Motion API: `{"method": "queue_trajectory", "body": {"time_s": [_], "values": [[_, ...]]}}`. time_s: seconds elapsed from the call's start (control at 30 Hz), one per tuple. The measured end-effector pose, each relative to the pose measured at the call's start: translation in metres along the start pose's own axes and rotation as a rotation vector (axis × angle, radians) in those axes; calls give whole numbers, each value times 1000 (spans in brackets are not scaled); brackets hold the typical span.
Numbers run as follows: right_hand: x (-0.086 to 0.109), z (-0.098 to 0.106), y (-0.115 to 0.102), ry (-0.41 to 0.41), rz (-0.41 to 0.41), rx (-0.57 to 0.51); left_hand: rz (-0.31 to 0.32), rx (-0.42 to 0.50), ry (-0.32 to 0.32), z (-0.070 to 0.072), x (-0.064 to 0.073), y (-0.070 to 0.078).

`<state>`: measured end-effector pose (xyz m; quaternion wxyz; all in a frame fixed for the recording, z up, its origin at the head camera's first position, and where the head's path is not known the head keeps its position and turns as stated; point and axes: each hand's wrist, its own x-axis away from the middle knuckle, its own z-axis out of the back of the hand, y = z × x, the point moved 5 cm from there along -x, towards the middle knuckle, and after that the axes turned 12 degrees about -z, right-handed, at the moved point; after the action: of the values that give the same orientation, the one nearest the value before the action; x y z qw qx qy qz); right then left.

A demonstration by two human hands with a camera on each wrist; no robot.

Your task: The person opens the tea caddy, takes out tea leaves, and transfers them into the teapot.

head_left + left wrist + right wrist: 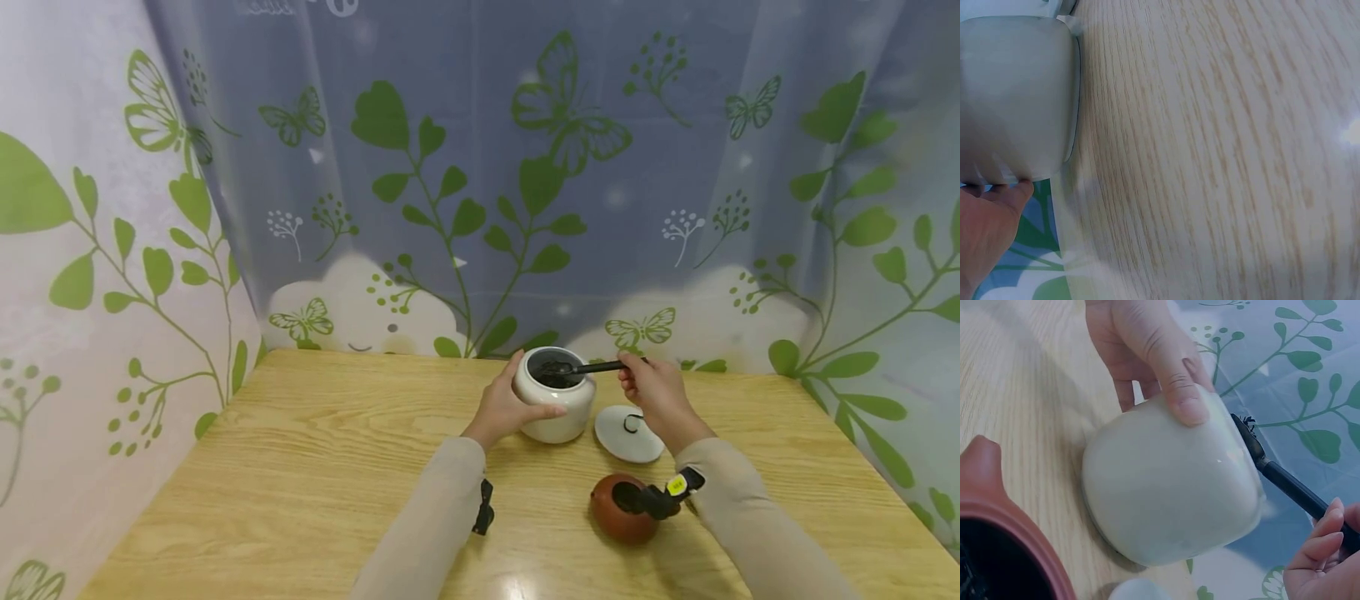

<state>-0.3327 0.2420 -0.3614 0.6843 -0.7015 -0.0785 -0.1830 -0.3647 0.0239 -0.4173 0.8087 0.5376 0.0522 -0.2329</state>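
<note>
A round white ceramic jar [557,422] stands near the back of the table, its dark mouth uncovered. My left hand [504,408] grips it from the left, the thumb across its front. My right hand [660,398] holds the handle of a black scoop [598,367], whose bowl is at the jar's mouth. Dark shreds that look like tea leaves sit on the scoop head [1251,437] in the right wrist view. In the left wrist view, fingertips [1022,190] press against the jar's side [1016,100].
A white lid [618,442] with a small curled knob lies right of the jar. Nearer me sits a reddish-brown clay teapot [624,532] with its top uncovered and dark stuff inside, below my right wrist. A printed curtain [480,208] hangs behind the wooden table [322,467].
</note>
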Motion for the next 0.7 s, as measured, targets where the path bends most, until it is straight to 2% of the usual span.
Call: {"method": "queue_trajectory", "body": {"time_s": [0.33,0.5,0.7], "values": [[17,18,-8,-28,33,-17,4,-6,-5,1,1,3],[29,34,-9,-36,52,-19,-7,-10,-2,1,1,4],[46,58,-6,-53,62,-75,-12,3,2,1,1,4]]}}
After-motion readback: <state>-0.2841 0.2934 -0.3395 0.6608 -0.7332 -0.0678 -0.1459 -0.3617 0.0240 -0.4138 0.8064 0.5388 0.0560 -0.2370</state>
